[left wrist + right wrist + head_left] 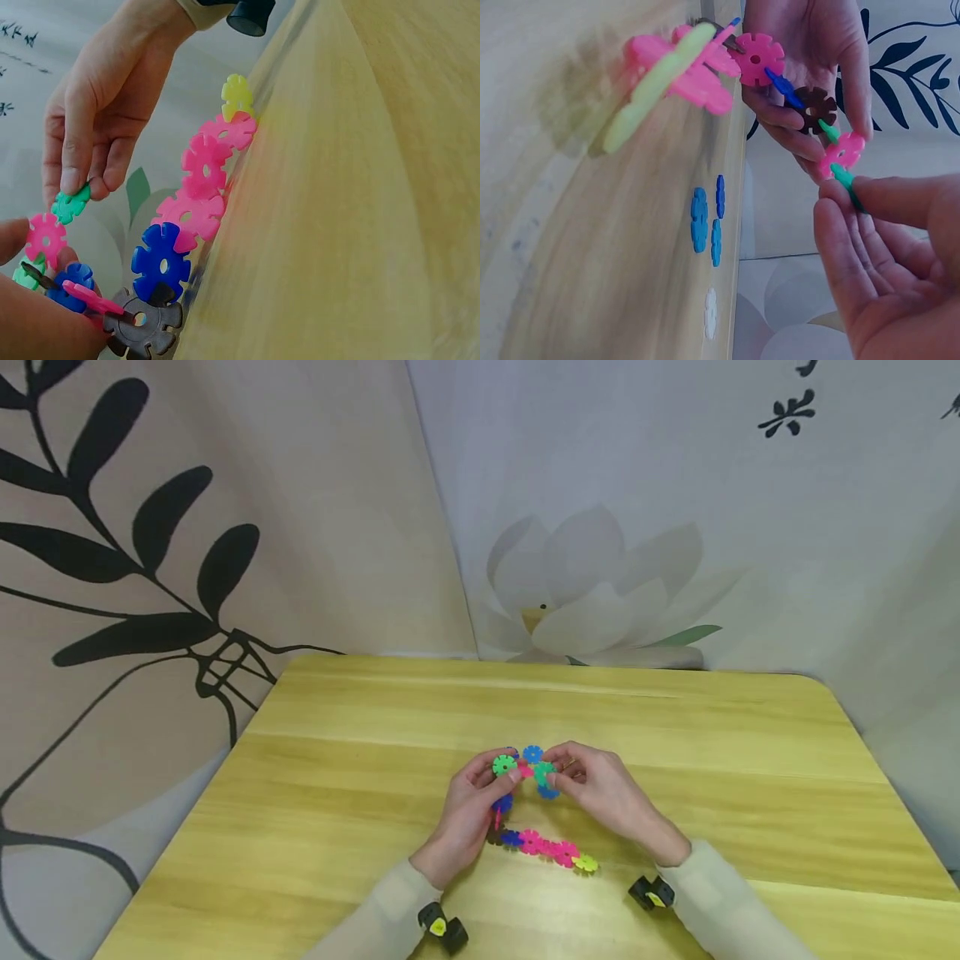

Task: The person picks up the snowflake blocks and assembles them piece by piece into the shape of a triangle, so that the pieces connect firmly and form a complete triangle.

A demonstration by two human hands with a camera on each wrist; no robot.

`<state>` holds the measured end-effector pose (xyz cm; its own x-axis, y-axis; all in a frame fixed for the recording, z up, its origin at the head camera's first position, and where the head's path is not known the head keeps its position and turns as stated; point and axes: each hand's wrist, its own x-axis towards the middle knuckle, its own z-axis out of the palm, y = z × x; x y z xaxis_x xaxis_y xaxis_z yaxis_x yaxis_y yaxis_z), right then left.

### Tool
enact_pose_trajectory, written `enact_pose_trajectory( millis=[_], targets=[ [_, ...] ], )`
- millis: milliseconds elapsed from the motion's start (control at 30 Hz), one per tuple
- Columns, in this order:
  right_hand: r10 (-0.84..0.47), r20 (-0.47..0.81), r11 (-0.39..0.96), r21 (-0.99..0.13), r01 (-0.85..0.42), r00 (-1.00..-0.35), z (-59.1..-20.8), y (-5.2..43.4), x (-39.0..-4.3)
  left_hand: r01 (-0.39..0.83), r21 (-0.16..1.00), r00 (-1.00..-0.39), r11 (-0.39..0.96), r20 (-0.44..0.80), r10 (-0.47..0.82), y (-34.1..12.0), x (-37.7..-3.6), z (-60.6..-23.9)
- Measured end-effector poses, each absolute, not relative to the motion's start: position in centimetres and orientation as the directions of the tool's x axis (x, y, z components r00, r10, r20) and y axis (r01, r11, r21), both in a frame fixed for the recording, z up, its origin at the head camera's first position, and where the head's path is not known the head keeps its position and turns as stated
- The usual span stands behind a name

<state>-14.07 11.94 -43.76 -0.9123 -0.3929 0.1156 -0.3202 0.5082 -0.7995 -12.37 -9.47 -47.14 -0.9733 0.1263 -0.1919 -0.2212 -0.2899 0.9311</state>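
A chain of notched plastic flower discs runs from my left hand [465, 810] down to the table. My left thumb and fingers pinch its upper end, around a pink disc [844, 152] and a light green disc [504, 765]. My right hand [611, 789] pinches a teal-green disc [847, 186] between thumb and fingertips, its edge against that pink disc; how deep the slots are engaged is hard to tell. Lower down come a dark brown disc [139, 328], a blue disc [160, 262], several pink discs [204, 166] and a yellow disc [238, 94] at the far end.
Loose blue discs [698, 220] and a white disc [710, 313] lie on the wooden table [360, 718] beyond the hands. Behind the table's back edge hangs a printed wall cloth [600, 585]. Each wrist carries a small black camera [442, 929].
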Motion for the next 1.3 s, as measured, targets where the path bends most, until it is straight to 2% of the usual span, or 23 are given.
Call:
enact_pose_trajectory(
  millis=[700,1100,1300],
  targets=[
    [-0.339,0.124,0.465,-0.840,-0.281,-0.933,-44.31,12.25,-13.52,-0.233,0.934,-0.970,-0.270,-0.203,0.133,-9.51,-12.04,-46.89],
    [-0.330,0.157,0.432,-0.852,-0.297,-0.931,-44.36,11.57,-13.25,-0.194,0.933,-0.974,-0.304,-0.147,0.171,-9.42,-11.99,-47.22],
    [-0.309,0.149,0.421,-0.864,-0.276,-0.939,-44.43,11.46,-13.11,-0.209,0.921,-0.974,-0.328,-0.167,0.152,-9.39,-12.08,-47.44]
  ],
)
